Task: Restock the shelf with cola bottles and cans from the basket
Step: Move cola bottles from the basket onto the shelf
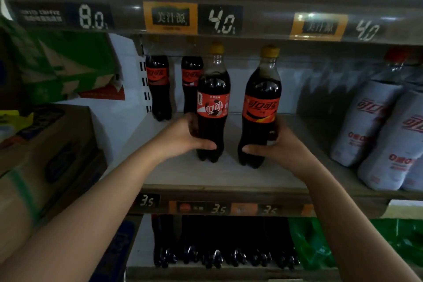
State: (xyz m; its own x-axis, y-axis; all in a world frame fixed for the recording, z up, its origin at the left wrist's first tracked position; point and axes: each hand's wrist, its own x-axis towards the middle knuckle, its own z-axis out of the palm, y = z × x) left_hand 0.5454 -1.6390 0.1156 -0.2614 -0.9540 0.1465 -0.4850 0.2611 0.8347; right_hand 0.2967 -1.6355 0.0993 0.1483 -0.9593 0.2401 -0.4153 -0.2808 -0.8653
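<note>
Two dark cola bottles with red labels and yellow caps stand upright over the middle shelf board [219, 174]. My left hand [185, 137] grips the lower body of the left bottle [212, 103]. My right hand [277, 146] grips the lower body of the right bottle [261, 107]. Both bottles sit at or just above the shelf surface; contact is unclear. Two more cola bottles [158, 87] [191, 80] stand at the back left of the same shelf. The basket is out of sight.
White-wrapped cola bottles [375, 121] lean at the right of the shelf. Cardboard boxes [45, 155] are stacked at the left. The shelf below holds a row of dark bottles [219, 242] and green ones [320, 242]. Price strips run along the shelf edges.
</note>
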